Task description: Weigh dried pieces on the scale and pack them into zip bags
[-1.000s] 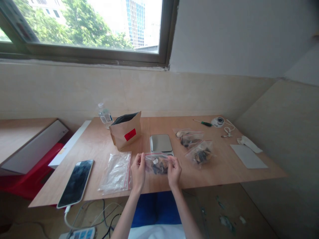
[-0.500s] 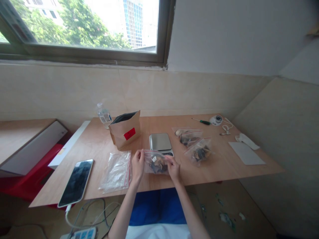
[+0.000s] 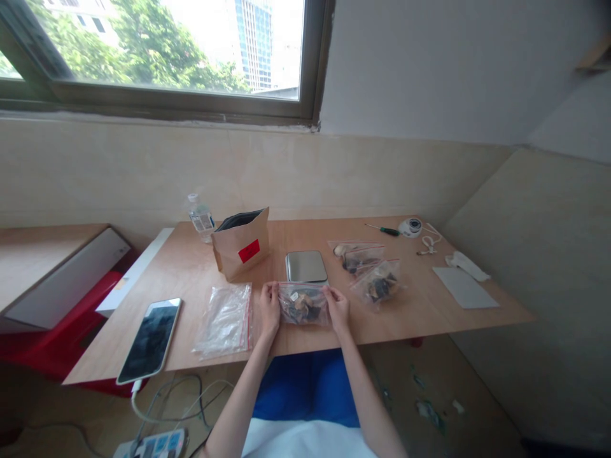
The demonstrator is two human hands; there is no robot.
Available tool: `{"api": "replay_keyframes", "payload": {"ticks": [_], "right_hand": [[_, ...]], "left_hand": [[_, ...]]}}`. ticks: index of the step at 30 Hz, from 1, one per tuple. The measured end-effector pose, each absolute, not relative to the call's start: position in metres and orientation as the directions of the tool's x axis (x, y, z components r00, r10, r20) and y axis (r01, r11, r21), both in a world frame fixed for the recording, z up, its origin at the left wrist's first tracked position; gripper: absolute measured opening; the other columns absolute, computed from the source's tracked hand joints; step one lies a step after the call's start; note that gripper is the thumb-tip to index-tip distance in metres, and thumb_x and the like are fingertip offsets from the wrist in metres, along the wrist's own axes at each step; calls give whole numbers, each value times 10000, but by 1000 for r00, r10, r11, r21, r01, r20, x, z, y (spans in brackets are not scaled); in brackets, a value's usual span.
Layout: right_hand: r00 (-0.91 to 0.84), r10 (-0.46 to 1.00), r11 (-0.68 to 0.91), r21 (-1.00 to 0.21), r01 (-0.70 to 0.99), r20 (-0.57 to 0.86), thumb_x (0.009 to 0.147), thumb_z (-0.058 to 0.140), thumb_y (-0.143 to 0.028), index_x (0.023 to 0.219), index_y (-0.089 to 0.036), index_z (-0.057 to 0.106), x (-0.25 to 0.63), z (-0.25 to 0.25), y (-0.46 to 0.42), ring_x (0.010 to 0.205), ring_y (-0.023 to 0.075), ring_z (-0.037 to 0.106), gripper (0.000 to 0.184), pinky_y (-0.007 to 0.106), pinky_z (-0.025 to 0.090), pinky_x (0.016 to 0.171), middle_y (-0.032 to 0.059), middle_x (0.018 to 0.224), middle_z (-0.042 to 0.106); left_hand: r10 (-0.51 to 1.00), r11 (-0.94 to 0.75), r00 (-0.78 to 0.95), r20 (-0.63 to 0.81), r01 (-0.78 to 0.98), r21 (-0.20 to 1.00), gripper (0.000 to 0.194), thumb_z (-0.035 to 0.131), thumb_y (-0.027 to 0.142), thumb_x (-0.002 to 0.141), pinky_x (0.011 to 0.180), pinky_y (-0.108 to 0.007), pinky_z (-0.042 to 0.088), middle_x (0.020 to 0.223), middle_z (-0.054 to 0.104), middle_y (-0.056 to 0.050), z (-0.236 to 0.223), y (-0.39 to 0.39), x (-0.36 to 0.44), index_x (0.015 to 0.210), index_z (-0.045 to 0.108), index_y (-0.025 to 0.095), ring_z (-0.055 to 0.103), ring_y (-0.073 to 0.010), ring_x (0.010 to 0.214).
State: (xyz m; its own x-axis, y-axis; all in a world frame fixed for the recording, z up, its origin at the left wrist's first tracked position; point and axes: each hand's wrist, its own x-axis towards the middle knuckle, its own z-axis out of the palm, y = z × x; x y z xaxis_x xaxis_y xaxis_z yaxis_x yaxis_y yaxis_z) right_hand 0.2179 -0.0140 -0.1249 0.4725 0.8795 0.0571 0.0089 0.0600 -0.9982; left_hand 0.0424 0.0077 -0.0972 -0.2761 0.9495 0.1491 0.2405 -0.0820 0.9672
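Note:
Between my hands is a clear zip bag (image 3: pixel 304 305) with a red-edged top, holding dark and tan dried pieces and a small white packet. My left hand (image 3: pixel 270 310) pinches its left top corner. The right top corner is gripped by my right hand (image 3: pixel 337 308). Just behind the bag lies a flat digital scale (image 3: pixel 306 266) with a metal plate; the bag hides its front part. To the left of my left hand is a stack of flat, unfilled zip bags (image 3: pixel 224 321). Several filled zip bags (image 3: pixel 379 283) lie to the right of the scale.
A brown paper pouch (image 3: pixel 241 245) with a red label stands open, with a plastic bottle (image 3: pixel 201 219) behind it. A charging phone (image 3: pixel 150 340) lies left. Farther right are a screwdriver (image 3: pixel 389 231), a white camera (image 3: pixel 410 227) and a white sheet (image 3: pixel 465 287).
The bag has come lower and lies more level, stretched between both hands. My right hand has slid along to its top right corner. The view has shifted slightly.

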Motion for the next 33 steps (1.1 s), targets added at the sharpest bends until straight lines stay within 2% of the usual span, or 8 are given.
{"api": "replay_keyframes", "payload": {"ticks": [5, 8, 12, 18, 24, 29, 31, 33], "right_hand": [[489, 871, 56, -998, -25, 36, 746, 564, -604, 771, -131, 686, 222, -128, -12, 397, 126, 489, 489, 224, 362, 369, 27, 532, 616], [542, 839, 70, -997, -29, 43, 768, 534, -602, 783, -135, 662, 224, -132, -9, 426, 130, 503, 485, 225, 382, 403, 18, 535, 604], [580, 812, 93, -995, -20, 64, 778, 526, -585, 797, -141, 647, 224, -133, -7, 553, 161, 579, 461, 253, 458, 524, 45, 629, 651], [563, 822, 116, -993, -12, 89, 710, 651, -507, 806, -138, 664, 219, -128, -10, 720, 198, 631, 381, 297, 493, 670, 76, 773, 700], [523, 850, 92, -995, -24, 66, 708, 655, -498, 807, -129, 699, 220, -130, -12, 682, 202, 626, 384, 295, 484, 630, 85, 747, 709], [502, 862, 83, -997, 7, 75, 780, 567, -526, 979, -132, 703, 223, -128, -15, 624, 177, 590, 462, 272, 459, 579, 79, 773, 713], [489, 867, 96, -995, 30, 98, 818, 510, -536, 1054, -133, 681, 224, -127, -15, 638, 177, 592, 497, 276, 465, 603, 82, 799, 717], [492, 863, 108, -993, 44, 115, 832, 484, -544, 1042, -129, 681, 225, -127, -14, 652, 180, 602, 505, 284, 475, 632, 87, 805, 719]], "left_hand": [[958, -101, -245, 147, 190, 977, 257, 458, 418, 847, 685, -303, 434, 769, 628, -53, -98, 9, 43, 788, 583, 201, 588, -211, 742], [977, -110, -166, 134, 142, 984, 297, 491, 453, 826, 652, -283, 441, 766, 654, -45, -100, 9, 44, 808, 626, 188, 598, -198, 719], [990, -109, -86, 115, 72, 991, 325, 549, 477, 788, 647, -264, 447, 771, 674, -44, -102, 9, 45, 822, 650, 170, 608, -187, 720], [987, -106, -115, 108, 24, 994, 305, 560, 452, 789, 655, -264, 449, 799, 674, -43, -98, 8, 45, 872, 639, 169, 607, -184, 745], [980, -95, -177, 95, 8, 995, 283, 558, 436, 794, 671, -272, 452, 795, 662, -39, -100, 8, 42, 858, 635, 172, 602, -194, 774], [979, -90, -184, 84, -25, 996, 284, 559, 437, 797, 707, -264, 446, 817, 657, -28, -106, 10, 40, 864, 641, 174, 594, -179, 786], [981, -87, -179, 80, -35, 996, 284, 568, 439, 794, 691, -253, 442, 808, 656, -24, -107, 10, 39, 853, 644, 171, 591, -173, 775], [981, -84, -179, 74, -48, 995, 291, 574, 443, 790, 675, -245, 442, 803, 658, -26, -108, 10, 40, 848, 642, 167, 592, -170, 766]]}}
